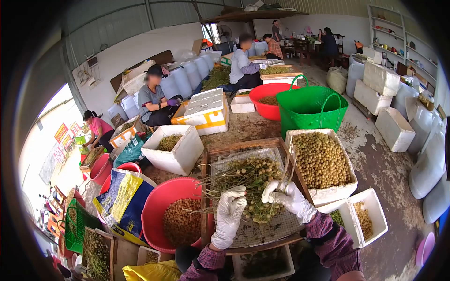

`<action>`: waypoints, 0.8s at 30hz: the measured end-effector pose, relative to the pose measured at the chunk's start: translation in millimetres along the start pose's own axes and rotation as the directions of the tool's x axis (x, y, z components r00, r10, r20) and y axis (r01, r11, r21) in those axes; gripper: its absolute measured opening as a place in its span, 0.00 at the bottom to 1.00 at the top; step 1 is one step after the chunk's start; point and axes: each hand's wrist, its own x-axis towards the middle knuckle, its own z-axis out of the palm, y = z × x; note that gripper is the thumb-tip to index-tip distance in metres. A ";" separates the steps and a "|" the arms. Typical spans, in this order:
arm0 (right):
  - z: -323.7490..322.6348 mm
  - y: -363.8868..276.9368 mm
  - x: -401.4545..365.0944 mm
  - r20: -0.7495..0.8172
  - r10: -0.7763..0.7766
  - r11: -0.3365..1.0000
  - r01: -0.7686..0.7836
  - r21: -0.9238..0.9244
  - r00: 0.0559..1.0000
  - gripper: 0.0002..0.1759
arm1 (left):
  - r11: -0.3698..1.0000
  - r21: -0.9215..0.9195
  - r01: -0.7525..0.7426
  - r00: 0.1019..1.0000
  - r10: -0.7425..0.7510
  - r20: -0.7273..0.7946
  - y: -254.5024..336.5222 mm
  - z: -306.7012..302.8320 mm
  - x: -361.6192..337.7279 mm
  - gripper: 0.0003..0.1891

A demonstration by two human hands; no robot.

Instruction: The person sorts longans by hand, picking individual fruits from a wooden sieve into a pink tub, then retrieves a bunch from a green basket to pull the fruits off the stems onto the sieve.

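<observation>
A wooden-framed mesh screen (243, 239) lies in front of me, with a heap of thin green-brown stems (243, 175) bearing small round yellowish fruits (262, 210) on it. My left hand (228, 218), in a whitish glove, is at the heap's near left side. Its fingers are curled closed, and what they hold is hidden. My right hand (290, 199), gloved too, is over the heap's right side. Its thumb and fingers pinch a thin stem. A white foam box (323, 194) full of round yellow-brown fruits (321, 161) stands right of the screen.
A red tub (152, 220) with brownish fruits stands at left, beside a blue-yellow sack (124, 201). Beyond the screen are a green basket (311, 110) and a foam box (180, 152). Small foam boxes (375, 199) sit at right. Several people work farther back.
</observation>
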 end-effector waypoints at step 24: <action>-21.1 41.4 5.6 -0.310 0.381 0.895 -0.431 -0.112 0.871 0.16 | 0.779 0.475 0.408 0.812 -0.548 0.200 -13.5 -29.9 -6.9 0.10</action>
